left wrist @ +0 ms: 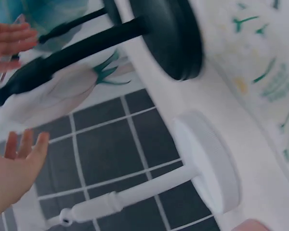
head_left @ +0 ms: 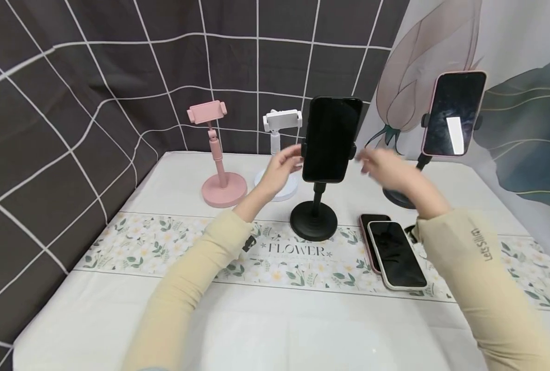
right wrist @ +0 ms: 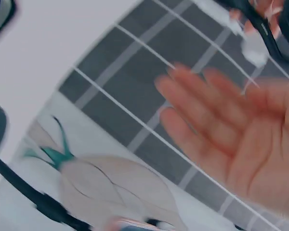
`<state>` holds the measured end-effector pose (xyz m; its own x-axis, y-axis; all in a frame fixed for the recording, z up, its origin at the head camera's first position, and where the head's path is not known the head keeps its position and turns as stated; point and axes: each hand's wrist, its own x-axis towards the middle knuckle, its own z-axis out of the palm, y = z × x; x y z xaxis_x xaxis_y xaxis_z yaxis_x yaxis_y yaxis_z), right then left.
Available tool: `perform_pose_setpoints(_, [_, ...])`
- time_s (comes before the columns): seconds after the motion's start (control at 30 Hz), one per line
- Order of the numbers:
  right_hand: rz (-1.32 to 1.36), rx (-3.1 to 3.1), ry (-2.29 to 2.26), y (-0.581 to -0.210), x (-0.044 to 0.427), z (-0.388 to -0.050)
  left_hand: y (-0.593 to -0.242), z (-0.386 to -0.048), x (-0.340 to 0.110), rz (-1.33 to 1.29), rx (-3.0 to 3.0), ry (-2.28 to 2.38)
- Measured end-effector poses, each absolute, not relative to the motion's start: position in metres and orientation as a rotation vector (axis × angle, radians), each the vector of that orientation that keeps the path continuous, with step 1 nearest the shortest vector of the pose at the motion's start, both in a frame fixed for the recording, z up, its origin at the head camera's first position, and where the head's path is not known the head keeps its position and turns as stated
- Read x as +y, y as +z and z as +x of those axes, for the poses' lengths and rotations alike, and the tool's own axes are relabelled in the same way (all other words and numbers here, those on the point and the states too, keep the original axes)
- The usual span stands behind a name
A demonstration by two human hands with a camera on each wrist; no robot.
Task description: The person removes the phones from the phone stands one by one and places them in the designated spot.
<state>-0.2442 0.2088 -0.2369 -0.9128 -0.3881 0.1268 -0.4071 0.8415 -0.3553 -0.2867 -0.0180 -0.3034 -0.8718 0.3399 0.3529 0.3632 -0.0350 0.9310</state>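
A phone with a dark screen [head_left: 332, 139] stands upright in the clamp of a black phone stand [head_left: 314, 220] near the middle of the table. My left hand [head_left: 280, 172] is beside the phone's left edge, its fingers loosely bent; in the left wrist view the same hand [left wrist: 17, 171] has its fingers spread and grips nothing. To the right of the phone hovers my right hand [head_left: 386, 166], blurred and a little apart from it. The right wrist view shows that hand [right wrist: 226, 139] palm up to the camera, fingers extended, holding nothing.
Behind stand a pink phone stand [head_left: 223, 189] and a white phone stand [head_left: 282, 121], both without phones. At the right, another black stand [head_left: 399, 198] carries a pink-edged phone [head_left: 455, 113]. Two phones lie overlapped, the white-edged one [head_left: 397, 255] on top, under my right forearm.
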Motion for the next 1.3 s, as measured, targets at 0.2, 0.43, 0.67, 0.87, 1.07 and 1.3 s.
perform_pose_setpoints(0.2, [0.309, -2.408, 0.814, -0.181, 0.171, -0.237, -0.28, -0.277, -0.013, -0.933, -1.822, -2.107])
perform_pose_setpoints(0.43, [0.359, -2.604, 0.51, -0.156, 0.113, -0.226, -0.276, -0.268, -0.002, -1.03, -2.005, -1.614])
perform_pose_setpoints(0.67, [0.336, -2.655, 0.275, -0.164, 0.106, -0.229, -0.279, -0.275, -0.013, -1.04, -2.127, -1.081])
perform_pose_setpoints(0.87, [0.25, -2.566, 0.255, -0.17, 0.1, -0.236, -0.278, -0.277, -0.016, -0.958, -2.104, -0.872])
perform_pose_setpoints(1.07, [0.239, -2.38, 0.224, -0.182, 0.099, -0.246, -0.275, -0.277, -0.015, -0.862, -2.041, -0.671])
perform_pose_setpoints(1.3, [0.321, -2.147, 0.191, -0.189, 0.102, -0.256, -0.267, -0.277, -0.02, -0.928, -2.069, -0.541])
